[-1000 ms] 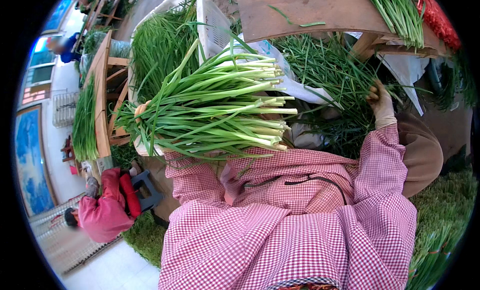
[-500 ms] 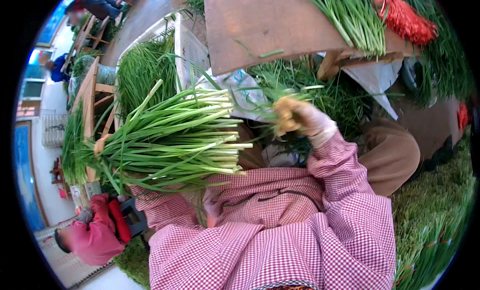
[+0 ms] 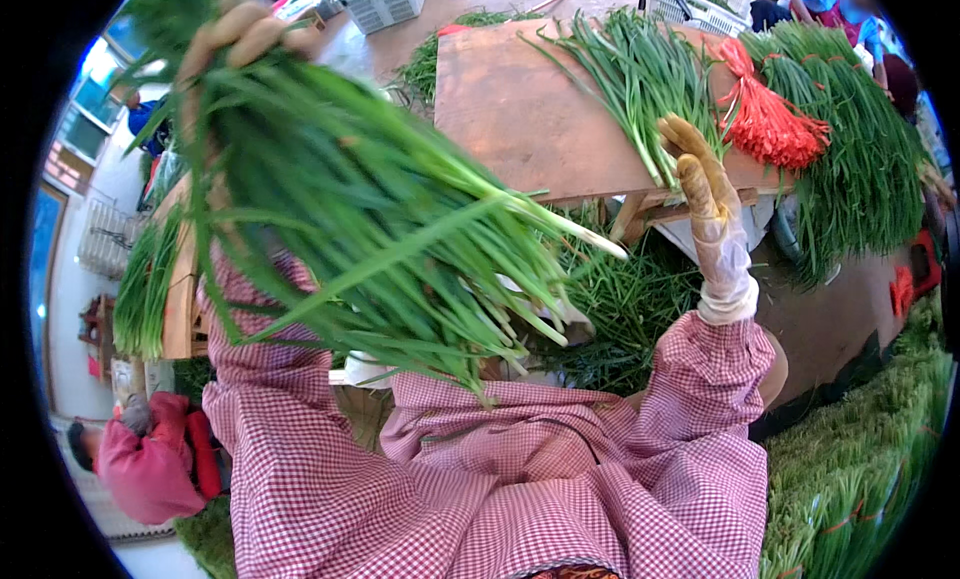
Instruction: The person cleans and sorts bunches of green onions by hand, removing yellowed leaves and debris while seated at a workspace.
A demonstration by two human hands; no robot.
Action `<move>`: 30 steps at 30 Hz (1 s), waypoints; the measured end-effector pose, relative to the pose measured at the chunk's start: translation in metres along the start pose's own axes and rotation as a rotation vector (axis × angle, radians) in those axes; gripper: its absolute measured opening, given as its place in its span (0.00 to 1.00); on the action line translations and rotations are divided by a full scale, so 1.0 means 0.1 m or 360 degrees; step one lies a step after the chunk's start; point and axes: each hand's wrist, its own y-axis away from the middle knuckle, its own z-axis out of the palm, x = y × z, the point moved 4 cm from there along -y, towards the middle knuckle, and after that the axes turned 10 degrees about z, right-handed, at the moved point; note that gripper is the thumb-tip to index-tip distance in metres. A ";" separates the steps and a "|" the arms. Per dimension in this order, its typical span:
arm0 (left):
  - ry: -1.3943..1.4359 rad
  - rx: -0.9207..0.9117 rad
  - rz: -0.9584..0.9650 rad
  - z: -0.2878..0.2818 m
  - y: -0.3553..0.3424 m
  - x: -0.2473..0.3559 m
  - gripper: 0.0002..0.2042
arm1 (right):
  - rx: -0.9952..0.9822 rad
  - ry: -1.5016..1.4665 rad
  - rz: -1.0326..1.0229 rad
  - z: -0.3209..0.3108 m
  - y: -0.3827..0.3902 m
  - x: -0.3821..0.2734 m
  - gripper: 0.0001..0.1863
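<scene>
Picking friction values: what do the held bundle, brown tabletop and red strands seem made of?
Held bundle: fresh plant stalks, likely smooth; green blades, whitish ends.
Brown tabletop: probably wood or plywood, matte; flat, mottled surface.
Red strands: likely plastic, shiny; crinkled strips, bright highlights.

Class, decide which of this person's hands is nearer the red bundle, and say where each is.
Right. The right hand is open, just below and left of the red bundle in the picture; the left hand is far to its left, gripping green stalks.
</scene>
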 end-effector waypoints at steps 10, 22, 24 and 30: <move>0.0282 0.0181 0.0083 -1.56 -0.44 -1.01 0.11 | -0.0790 -0.1110 0.0999 0.47 0.02 0.85 0.43; -0.1345 0.1955 -0.0282 -3.17 0.03 -1.31 0.21 | 0.0032 0.0721 0.0353 0.59 -0.90 0.81 0.38; -0.1117 0.1974 -0.0134 -3.20 0.22 -1.35 0.24 | 0.0108 0.0694 0.0335 0.58 -0.87 0.79 0.36; -0.1193 0.1942 0.0135 -2.97 0.73 -1.26 0.22 | 0.0099 0.0680 0.0337 0.49 -0.62 0.64 0.33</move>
